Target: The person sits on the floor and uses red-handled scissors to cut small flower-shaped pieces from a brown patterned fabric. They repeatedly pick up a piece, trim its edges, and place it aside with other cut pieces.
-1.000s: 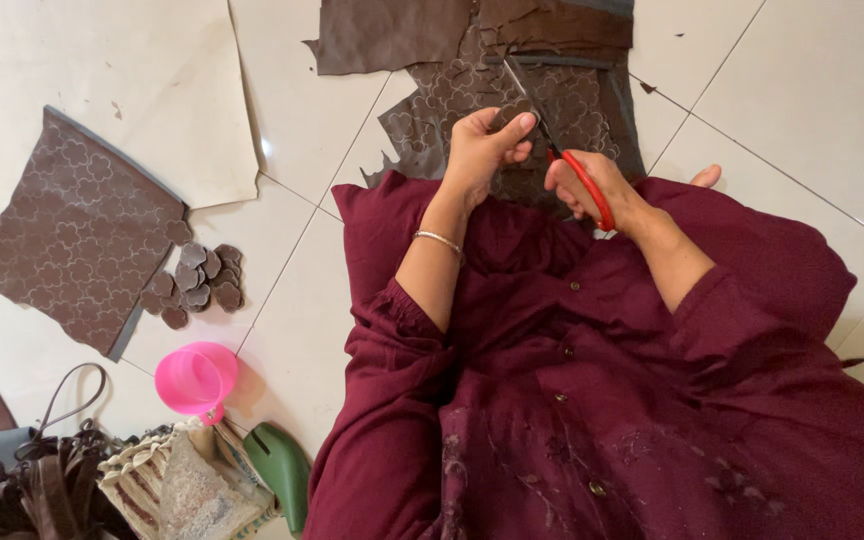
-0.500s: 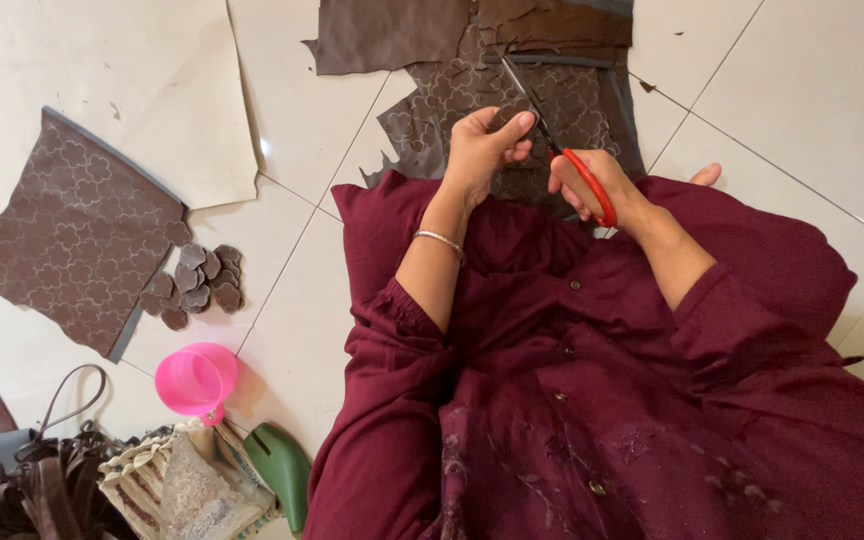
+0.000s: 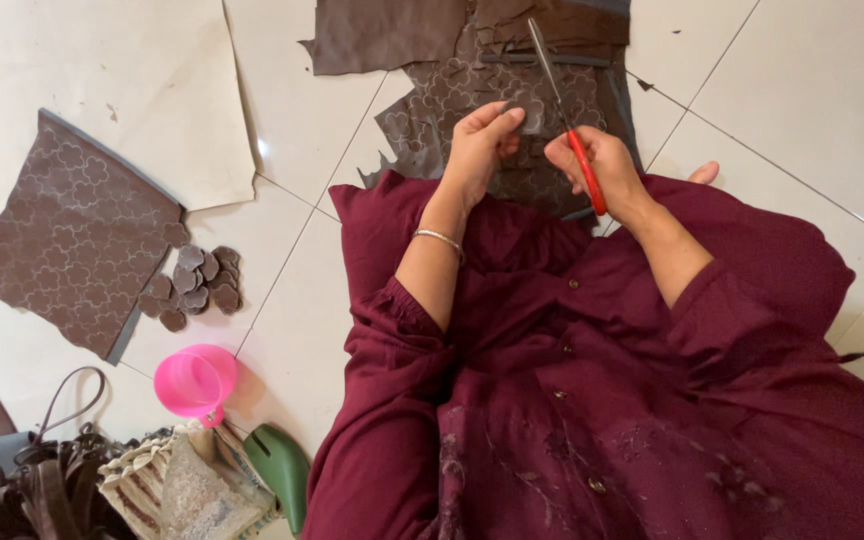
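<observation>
The tiled floor [image 3: 812,90] carries everything, and the biggest thing in play is the brown sheet [image 3: 422,110] spread ahead of the knees, printed with pale flower outlines and already ragged along its near edge. A second sheet [image 3: 77,235] lies well apart at the left, with a pile of cutouts [image 3: 192,285] just beside its corner and a pink cup [image 3: 195,381] nearer the body.

The scissors [image 3: 564,110] sit above the sheet, red handles low, blades up and away — the long axis runs from the right hand toward the far edge, tilted slightly left. The blades look nearly closed.

The right hand [image 3: 602,170] is clenched around the handles. The left hand [image 3: 482,145] pinches a small piece [image 3: 530,108] between thumb and fingertips, right against the blades.

To cut well here, I judge it best to turn the piece with the left hand rather than swing the scissors, follow the pale outline with short bites near the pivot, and keep the pinching fingertips clear of the blade line.
</observation>
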